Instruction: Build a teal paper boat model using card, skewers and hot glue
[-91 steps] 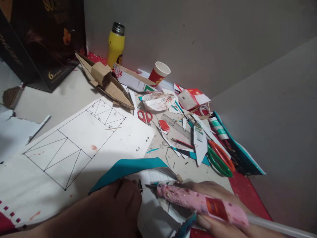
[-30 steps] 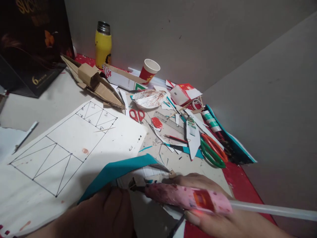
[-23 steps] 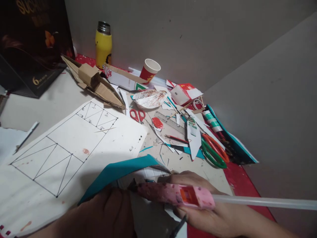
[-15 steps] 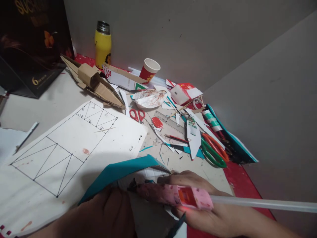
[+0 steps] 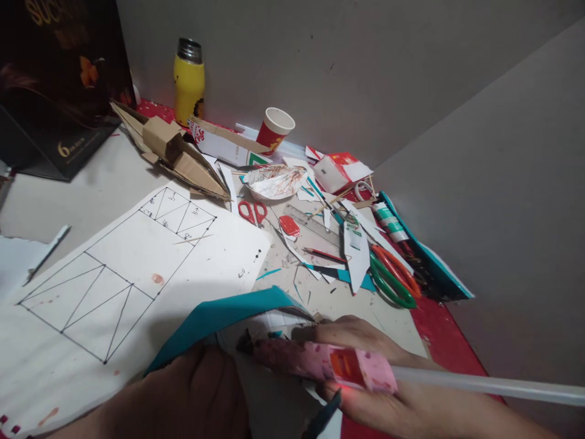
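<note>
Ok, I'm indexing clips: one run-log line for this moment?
left hand: holding folded teal card | right hand: holding stained pink glue gun | nearby: white paper sheet with black line drawing

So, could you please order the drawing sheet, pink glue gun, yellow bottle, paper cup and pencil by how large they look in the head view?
Drawing sheet
Pink glue gun (its nearness to the camera helps)
Yellow bottle
Paper cup
Pencil
</note>
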`<state>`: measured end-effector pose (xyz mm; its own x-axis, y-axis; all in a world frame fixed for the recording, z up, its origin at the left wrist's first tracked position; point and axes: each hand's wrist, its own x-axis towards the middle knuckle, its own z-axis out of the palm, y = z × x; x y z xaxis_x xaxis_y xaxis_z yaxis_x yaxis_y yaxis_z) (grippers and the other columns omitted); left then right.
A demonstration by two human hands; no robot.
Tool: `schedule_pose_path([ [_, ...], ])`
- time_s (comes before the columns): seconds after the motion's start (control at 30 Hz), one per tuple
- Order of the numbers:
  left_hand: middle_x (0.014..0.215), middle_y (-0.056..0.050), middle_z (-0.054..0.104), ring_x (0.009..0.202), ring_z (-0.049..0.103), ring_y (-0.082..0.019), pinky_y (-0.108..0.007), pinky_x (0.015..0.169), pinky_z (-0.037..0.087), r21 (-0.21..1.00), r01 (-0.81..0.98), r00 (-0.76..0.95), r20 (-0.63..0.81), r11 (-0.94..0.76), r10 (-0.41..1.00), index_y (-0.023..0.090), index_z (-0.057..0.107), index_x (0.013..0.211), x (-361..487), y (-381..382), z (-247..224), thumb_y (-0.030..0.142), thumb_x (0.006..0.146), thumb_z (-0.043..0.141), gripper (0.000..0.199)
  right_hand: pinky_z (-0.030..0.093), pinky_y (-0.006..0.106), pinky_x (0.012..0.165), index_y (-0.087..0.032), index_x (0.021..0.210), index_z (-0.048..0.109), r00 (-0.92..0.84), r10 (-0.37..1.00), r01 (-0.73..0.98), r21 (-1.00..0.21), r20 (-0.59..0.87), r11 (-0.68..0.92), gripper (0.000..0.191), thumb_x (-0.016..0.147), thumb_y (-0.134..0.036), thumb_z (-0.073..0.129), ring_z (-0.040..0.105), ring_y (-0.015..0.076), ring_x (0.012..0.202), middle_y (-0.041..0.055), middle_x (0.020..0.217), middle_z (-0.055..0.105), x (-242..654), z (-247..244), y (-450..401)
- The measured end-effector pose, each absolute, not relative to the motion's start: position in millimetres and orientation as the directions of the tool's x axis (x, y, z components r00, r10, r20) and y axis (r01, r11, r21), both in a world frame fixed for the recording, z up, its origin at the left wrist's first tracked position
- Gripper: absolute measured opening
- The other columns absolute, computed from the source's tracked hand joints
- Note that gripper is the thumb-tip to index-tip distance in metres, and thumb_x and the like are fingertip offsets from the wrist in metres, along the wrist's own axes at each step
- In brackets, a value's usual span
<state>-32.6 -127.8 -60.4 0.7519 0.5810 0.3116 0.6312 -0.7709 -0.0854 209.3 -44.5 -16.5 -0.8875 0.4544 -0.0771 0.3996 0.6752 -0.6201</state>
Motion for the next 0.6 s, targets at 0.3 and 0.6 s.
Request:
schedule_pose_path([
  [0.3, 0.061, 0.001, 0.066, 0.047, 0.048, -0.016, -0.031, 0.053, 0.039, -0.079, 0.6, 0.775, 0.304, -0.796, 0.554, 0.02, 0.06, 0.074, -34.4, -129.3, -65.4, 0.007, 0.077, 0.049, 0.017, 0.042, 0.022, 0.058, -0.021, 0.072, 0.047, -0.857, 0.501, 0.442, -0.676, -0.124, 0.59, 0.03, 0.096, -0.035, 0.038, 0.051, 0.0119, 0.059, 0.0004, 0.066, 0.055, 205.2, -19.0, -45.9],
  [0.6, 0.063, 0.001, 0.067, 0.049, 0.052, -0.018, -0.034, 0.053, 0.038, -0.039, 0.617, 0.755, 0.311, -0.786, 0.577, 0.021, 0.064, 0.08, -32.6, -130.2, -62.0, 0.009, 0.081, 0.046, 0.022, 0.044, 0.024, 0.058, -0.02, 0.072, 0.047, -0.867, 0.483, 0.443, -0.638, -0.124, 0.63, 0.037, 0.099, -0.041, 0.033, 0.05, 0.0122, 0.059, 0.0003, 0.065, 0.053, 208.7, -16.5, -45.1],
])
